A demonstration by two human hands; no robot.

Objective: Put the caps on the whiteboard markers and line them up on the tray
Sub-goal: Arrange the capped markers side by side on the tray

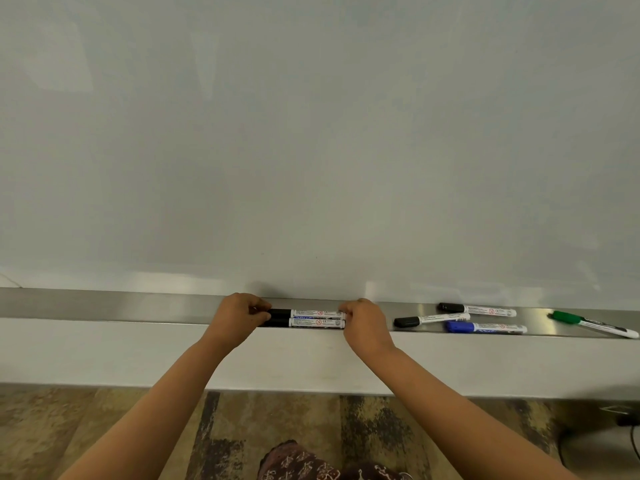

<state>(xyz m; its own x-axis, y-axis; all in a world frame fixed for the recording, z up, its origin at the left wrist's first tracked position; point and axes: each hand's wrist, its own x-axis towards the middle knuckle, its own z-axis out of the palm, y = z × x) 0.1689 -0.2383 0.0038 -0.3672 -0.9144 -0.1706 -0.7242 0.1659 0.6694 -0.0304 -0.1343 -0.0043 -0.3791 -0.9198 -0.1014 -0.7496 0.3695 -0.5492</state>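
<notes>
Two capped markers lie side by side on the metal tray (104, 303): a black-capped marker (308, 313) behind and a second marker (311, 322) in front. My left hand (239, 318) grips their capped left ends. My right hand (363, 323) pinches their right ends. Further right on the tray lie a black marker (478, 309), another black marker (431, 319), a blue marker (486, 328) and a green marker (594, 323), all capped and lying at different angles.
The whiteboard (311, 133) rises straight behind the tray. A white ledge (138, 351) runs below the tray's front edge. Patterned carpet (104, 427) lies underneath, with a dark object and cable (623, 424) at the lower right.
</notes>
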